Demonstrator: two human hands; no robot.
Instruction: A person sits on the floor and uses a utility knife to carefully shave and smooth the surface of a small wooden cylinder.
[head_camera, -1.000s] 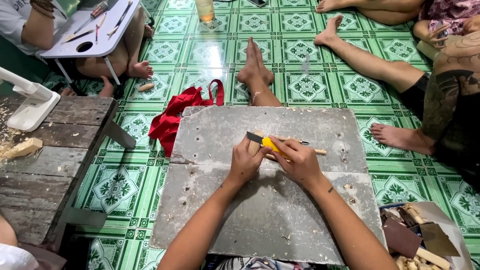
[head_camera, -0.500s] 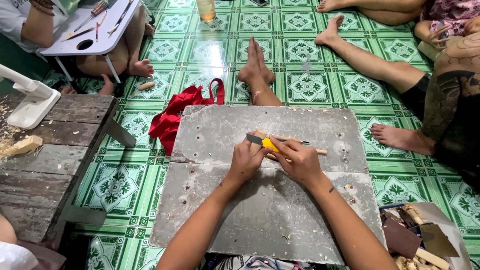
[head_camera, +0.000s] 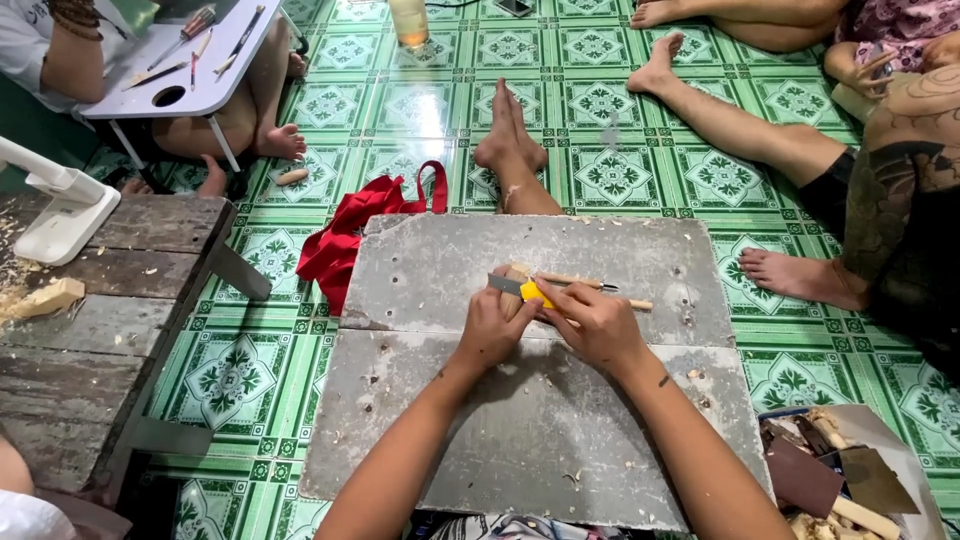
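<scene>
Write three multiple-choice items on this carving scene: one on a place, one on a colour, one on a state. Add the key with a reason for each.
1. Where does the red cloth lie?
A. on the tiled floor at the grey board's far left corner
B. on the wooden bench
C. under the white folding table

2. What colour is the knife handle?
A. blue
B. yellow
C. black

3. How do the hands meet the small wood piece?
A. both rest flat, apart from it
B. the left hand and right hand close around it and the knife
C. only one hand is near it

Key: A, the cloth lies on green tiles beside the board; B, yellow shows between the fingers; B, both hands meet over the piece.
</scene>
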